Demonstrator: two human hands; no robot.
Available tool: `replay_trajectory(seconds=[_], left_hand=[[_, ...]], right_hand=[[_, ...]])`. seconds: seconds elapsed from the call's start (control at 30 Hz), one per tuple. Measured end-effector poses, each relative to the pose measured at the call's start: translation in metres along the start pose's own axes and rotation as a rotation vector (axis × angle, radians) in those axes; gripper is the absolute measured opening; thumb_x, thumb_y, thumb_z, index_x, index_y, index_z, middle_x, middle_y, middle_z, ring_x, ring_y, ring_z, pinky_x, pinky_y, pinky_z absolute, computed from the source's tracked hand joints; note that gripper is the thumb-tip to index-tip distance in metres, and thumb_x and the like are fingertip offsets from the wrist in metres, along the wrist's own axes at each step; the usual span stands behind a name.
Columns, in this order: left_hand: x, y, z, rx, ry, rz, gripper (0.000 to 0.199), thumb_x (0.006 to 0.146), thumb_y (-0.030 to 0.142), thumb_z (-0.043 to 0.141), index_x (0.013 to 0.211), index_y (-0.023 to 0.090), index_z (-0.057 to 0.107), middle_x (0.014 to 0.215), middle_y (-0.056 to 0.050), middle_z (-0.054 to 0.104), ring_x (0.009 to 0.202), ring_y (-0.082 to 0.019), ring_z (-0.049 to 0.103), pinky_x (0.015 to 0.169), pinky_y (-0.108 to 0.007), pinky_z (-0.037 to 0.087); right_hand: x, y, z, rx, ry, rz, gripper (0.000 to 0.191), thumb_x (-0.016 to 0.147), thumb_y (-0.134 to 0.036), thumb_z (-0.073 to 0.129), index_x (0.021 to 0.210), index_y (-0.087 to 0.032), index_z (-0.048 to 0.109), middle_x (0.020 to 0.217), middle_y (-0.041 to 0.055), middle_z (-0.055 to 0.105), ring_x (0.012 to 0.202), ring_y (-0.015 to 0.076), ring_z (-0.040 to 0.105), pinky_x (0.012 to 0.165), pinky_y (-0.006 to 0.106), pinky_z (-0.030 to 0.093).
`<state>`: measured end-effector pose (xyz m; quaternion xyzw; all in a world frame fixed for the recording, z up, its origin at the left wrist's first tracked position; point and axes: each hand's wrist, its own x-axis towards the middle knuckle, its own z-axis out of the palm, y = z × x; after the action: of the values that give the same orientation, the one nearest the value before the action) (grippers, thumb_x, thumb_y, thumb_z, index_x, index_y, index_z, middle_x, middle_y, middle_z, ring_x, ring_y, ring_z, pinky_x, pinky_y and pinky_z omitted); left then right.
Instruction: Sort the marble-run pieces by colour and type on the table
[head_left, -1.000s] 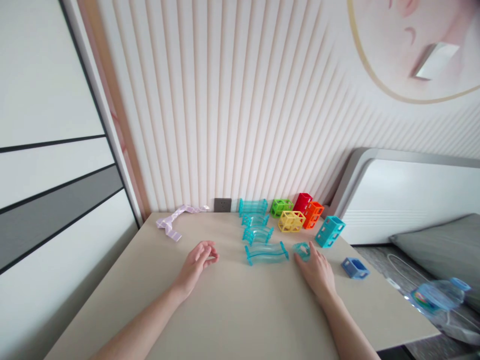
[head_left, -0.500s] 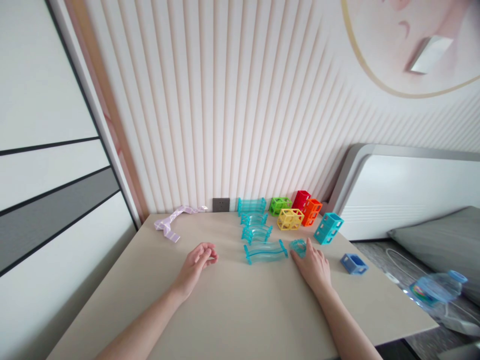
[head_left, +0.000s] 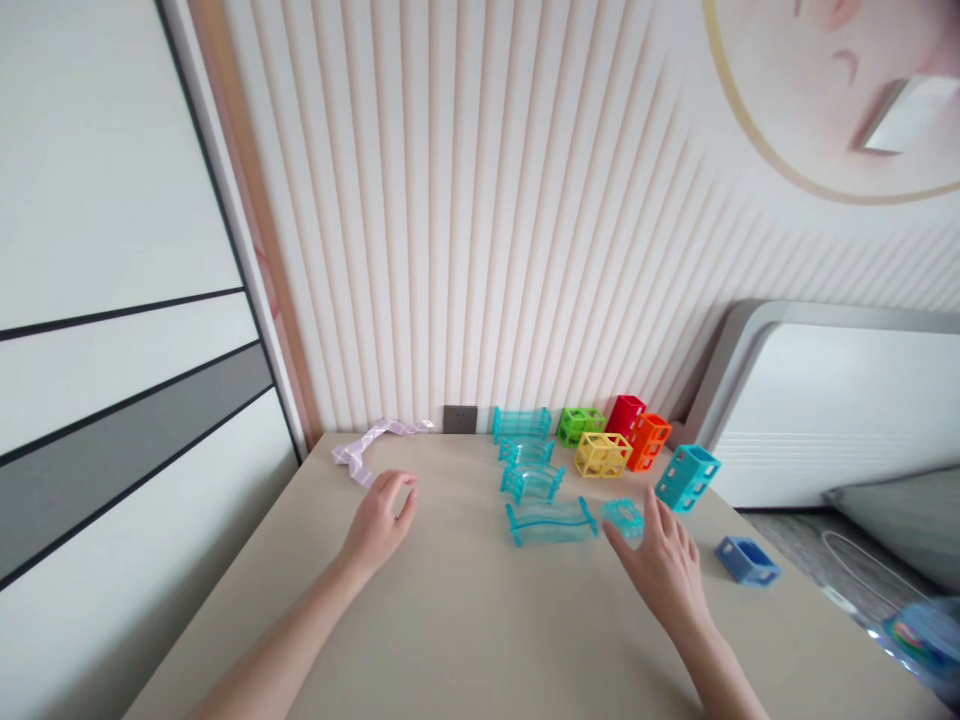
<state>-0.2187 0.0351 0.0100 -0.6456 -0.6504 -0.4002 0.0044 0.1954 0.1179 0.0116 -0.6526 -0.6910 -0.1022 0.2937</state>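
My left hand (head_left: 381,522) hovers over the left part of the table, just below the lilac ribbon (head_left: 358,452), with thumb and fingers apart and nothing between them. On the right, my right hand (head_left: 664,560) is spread beside a small clear teal piece (head_left: 622,518), thumb and forefinger apart near its right side. To its left lies a long clear teal piece (head_left: 551,523). Behind that, two curved teal pieces (head_left: 532,483) (head_left: 526,450) and a straight one (head_left: 522,423) form a column toward the wall.
Behind my right hand stand green (head_left: 580,425), yellow (head_left: 603,455), red (head_left: 625,415), orange (head_left: 649,442) and teal (head_left: 688,478) open-sided blocks. A blue block (head_left: 748,561) lies near the table's (head_left: 465,630) right edge. A socket (head_left: 460,419) is on the wall.
The view has shifted, so things sit further right. My right hand has opened and drawn back from the small teal piece. My left hand's fingers have parted, and it is nearer the ribbon.
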Motion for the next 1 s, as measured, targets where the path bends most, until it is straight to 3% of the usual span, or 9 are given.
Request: replay_trajectory(seconds=[0.07,0.17,0.33,0.5,0.6,0.73,0.83,1.0], left_hand=[[0.005,-0.019,-0.007,0.250,-0.005,-0.035,0.025,0.094,0.026,0.046,0.112,0.019,0.062,0.114,-0.012,0.066,0.114,-0.028,0.062,0.104,-0.044,0.048],[0.005,-0.040,-0.010,0.385,-0.010,-0.152,0.034,0.089,0.021,0.053,0.121,0.015,0.060,0.125,-0.017,0.060,0.122,-0.033,0.057,0.104,-0.050,0.046],[-0.002,-0.044,-0.004,0.502,-0.079,-0.249,0.022,0.091,0.022,0.055,0.109,0.016,0.065,0.136,-0.019,0.052,0.124,-0.034,0.055,0.100,-0.047,0.048],[0.001,-0.035,-0.009,0.553,-0.100,-0.305,0.015,0.093,0.019,0.051,0.095,0.016,0.065,0.122,-0.016,0.059,0.110,-0.031,0.061,0.089,-0.041,0.051],[0.003,-0.036,-0.015,0.572,-0.080,-0.352,0.017,0.094,0.021,0.050,0.101,0.014,0.064,0.113,-0.016,0.062,0.103,-0.029,0.063,0.088,-0.040,0.050],[0.000,-0.043,-0.016,0.576,-0.068,-0.402,0.029,0.093,0.019,0.051,0.120,0.011,0.058,0.114,-0.017,0.064,0.105,-0.029,0.063,0.091,-0.040,0.048],[-0.003,-0.049,-0.013,0.556,-0.080,-0.409,0.042,0.091,0.013,0.051,0.133,0.011,0.052,0.116,-0.016,0.066,0.109,-0.029,0.063,0.094,-0.039,0.048],[-0.004,-0.054,-0.011,0.490,-0.055,-0.407,0.042,0.092,0.006,0.046,0.132,0.014,0.057,0.117,-0.015,0.068,0.109,-0.027,0.066,0.096,-0.038,0.050]], right_hand=[[0.000,-0.016,-0.009,0.076,0.139,-0.075,0.071,0.095,-0.058,0.041,0.152,-0.015,0.037,0.140,0.0207,0.055,0.130,0.0396,0.051,0.103,0.058,0.042],[0.001,-0.059,-0.022,0.256,0.224,-0.285,0.055,0.098,-0.046,0.046,0.146,-0.019,0.044,0.133,0.0182,0.061,0.125,0.0348,0.056,0.104,0.054,0.044],[-0.007,-0.146,-0.021,0.415,0.082,-0.667,0.037,0.097,-0.026,0.053,0.134,-0.022,0.056,0.131,0.0141,0.064,0.124,0.0304,0.058,0.101,0.048,0.050],[-0.026,-0.198,0.001,0.465,-0.078,-0.822,0.036,0.092,-0.012,0.053,0.126,-0.022,0.062,0.126,0.0129,0.067,0.120,0.0288,0.061,0.097,0.046,0.053],[-0.042,-0.204,0.014,0.487,-0.137,-0.838,0.039,0.089,-0.009,0.053,0.125,-0.022,0.062,0.125,0.0125,0.068,0.118,0.0285,0.062,0.096,0.045,0.054],[-0.060,-0.195,0.020,0.542,-0.279,-0.881,0.044,0.086,-0.006,0.053,0.125,-0.023,0.061,0.125,0.0107,0.067,0.118,0.0273,0.061,0.099,0.045,0.053],[-0.062,-0.189,0.017,0.578,-0.356,-0.852,0.043,0.085,-0.005,0.053,0.123,-0.023,0.062,0.124,0.0103,0.067,0.117,0.0260,0.062,0.101,0.043,0.053],[-0.054,-0.186,0.013,0.592,-0.378,-0.770,0.039,0.089,-0.007,0.052,0.124,-0.022,0.063,0.123,0.0112,0.067,0.114,0.0257,0.063,0.099,0.044,0.054]])
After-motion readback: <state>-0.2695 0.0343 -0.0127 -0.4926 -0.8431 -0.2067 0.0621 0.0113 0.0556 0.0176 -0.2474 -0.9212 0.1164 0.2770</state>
